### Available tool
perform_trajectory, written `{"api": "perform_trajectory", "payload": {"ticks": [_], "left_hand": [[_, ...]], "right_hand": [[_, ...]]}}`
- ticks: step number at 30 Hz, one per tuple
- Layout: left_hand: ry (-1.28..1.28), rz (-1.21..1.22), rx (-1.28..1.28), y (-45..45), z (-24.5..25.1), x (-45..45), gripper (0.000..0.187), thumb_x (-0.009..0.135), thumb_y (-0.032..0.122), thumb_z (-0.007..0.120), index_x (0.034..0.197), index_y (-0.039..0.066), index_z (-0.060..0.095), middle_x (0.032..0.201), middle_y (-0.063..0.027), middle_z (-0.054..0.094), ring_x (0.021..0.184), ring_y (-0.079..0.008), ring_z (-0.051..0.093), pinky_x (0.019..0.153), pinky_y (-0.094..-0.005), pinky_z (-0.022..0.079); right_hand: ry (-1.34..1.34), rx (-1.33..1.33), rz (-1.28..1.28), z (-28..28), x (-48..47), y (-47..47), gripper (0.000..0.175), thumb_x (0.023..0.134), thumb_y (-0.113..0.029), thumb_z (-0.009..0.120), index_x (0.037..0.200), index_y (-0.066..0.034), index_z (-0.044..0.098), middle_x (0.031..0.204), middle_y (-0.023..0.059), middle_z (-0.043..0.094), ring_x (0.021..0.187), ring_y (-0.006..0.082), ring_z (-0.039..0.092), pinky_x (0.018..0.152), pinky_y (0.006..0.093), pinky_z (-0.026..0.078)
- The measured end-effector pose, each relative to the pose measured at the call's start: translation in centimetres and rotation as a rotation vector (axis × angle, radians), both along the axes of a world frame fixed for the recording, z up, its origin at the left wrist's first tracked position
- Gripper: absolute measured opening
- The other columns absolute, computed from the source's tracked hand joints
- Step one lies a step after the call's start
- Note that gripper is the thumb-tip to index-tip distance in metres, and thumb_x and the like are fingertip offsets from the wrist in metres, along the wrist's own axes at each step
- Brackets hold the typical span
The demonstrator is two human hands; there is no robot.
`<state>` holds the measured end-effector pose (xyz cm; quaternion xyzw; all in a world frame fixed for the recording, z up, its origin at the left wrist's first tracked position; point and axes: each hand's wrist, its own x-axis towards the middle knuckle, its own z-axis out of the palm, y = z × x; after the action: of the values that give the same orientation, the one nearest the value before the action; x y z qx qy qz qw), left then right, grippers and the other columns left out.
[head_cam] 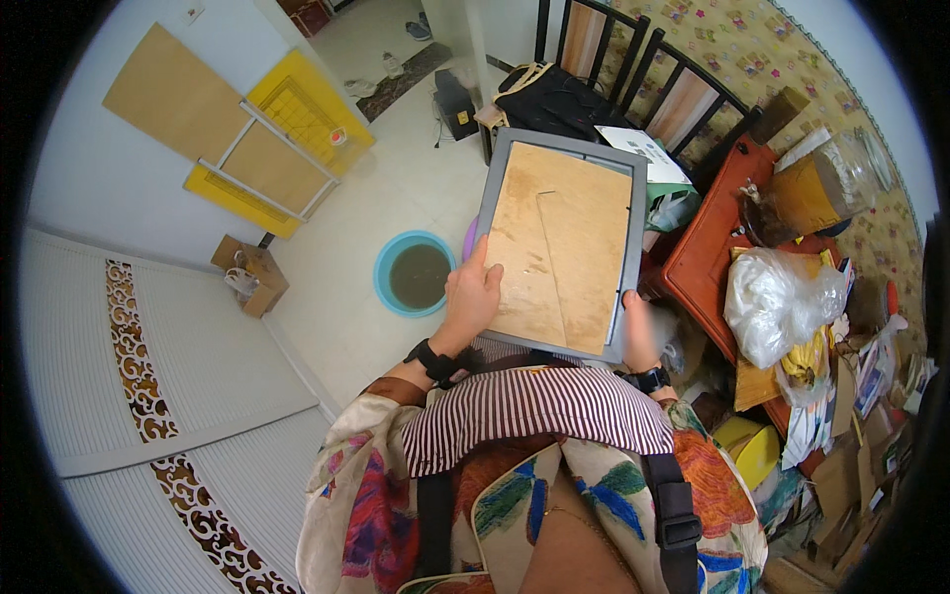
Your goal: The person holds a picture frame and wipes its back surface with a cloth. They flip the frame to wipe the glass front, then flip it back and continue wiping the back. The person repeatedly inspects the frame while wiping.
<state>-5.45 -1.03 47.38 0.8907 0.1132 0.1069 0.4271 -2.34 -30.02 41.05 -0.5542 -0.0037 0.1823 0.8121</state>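
A grey picture frame (487, 204), back side up, is held in front of my body by both hands. Its brown fibreboard backing (586, 245) has a slanting slit running down it, a small dark metal piece near the top and a few darker smudges. My left hand (475, 293) grips the lower left side, thumb and index finger lying over the edge onto the board. At the lower right side, my right hand (640, 334) clasps the rim with the thumb on top; its other fingers are hidden beneath. Whatever fills the front of the frame cannot be seen.
A blue basin (382, 256) of murky water stands on the floor, with a purple object (470, 237) partly hidden beside it. Chairs (679, 111) and a cluttered reddish-brown table (694, 256) stand at the right. A cardboard box (263, 278) sits by the left wall.
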Motion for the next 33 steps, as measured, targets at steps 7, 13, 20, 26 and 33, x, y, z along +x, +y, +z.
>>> {"api": "perform_trajectory", "payload": {"ticks": [7,13,20,26,33], "left_hand": [[0.187,0.072,-0.107,0.0,0.6,0.6,0.056,0.086,0.013,0.061,0.141,0.011,0.049,0.084,-0.0233,0.064,0.081,-0.0329,0.065,0.077,-0.0406,0.049],[0.007,0.074,-0.160,-0.3,-0.2,0.8,0.056,0.086,0.006,0.060,0.141,0.011,0.050,0.111,-0.0211,0.063,0.099,-0.0314,0.062,0.090,-0.0361,0.047],[0.085,0.125,-0.253,0.7,-0.7,1.2,0.057,0.086,0.005,0.062,0.141,0.013,0.051,0.095,-0.0105,0.066,0.081,-0.0157,0.059,0.079,-0.0296,0.048],[0.156,0.148,-0.282,0.7,-1.3,0.8,0.060,0.086,-0.004,0.060,0.143,0.005,0.047,0.120,0.0000,0.062,0.083,-0.0070,0.051,0.075,-0.0215,0.045],[-0.003,0.133,-0.422,1.6,-2.8,0.6,0.057,0.086,-0.001,0.059,0.142,0.010,0.050,0.068,0.0072,0.043,0.058,-0.0055,0.034,0.055,-0.0220,0.035]], "right_hand": [[0.177,0.117,-0.032,-0.3,0.0,0.5,0.042,0.103,-0.030,0.047,0.133,-0.0005,0.048,0.126,0.0072,0.060,0.110,0.0154,0.058,0.095,0.0306,0.047],[0.185,0.087,-0.074,-1.0,0.2,0.9,0.039,0.103,-0.029,0.047,0.129,-0.0003,0.050,0.120,0.0067,0.062,0.106,0.0144,0.059,0.093,0.0302,0.047],[0.176,0.105,-0.053,-1.1,0.3,1.3,0.035,0.103,-0.029,0.047,0.122,-0.0006,0.054,0.115,0.0048,0.063,0.103,0.0114,0.059,0.090,0.0283,0.047],[0.123,0.071,-0.031,-0.2,0.5,1.9,0.039,0.104,-0.030,0.045,0.125,0.0012,0.053,0.118,0.0055,0.062,0.105,0.0115,0.058,0.093,0.0284,0.045],[0.133,0.049,-0.024,0.0,0.5,2.3,0.039,0.104,-0.030,0.044,0.127,0.0001,0.053,0.116,0.0033,0.062,0.103,0.0094,0.057,0.091,0.0270,0.046]]}}
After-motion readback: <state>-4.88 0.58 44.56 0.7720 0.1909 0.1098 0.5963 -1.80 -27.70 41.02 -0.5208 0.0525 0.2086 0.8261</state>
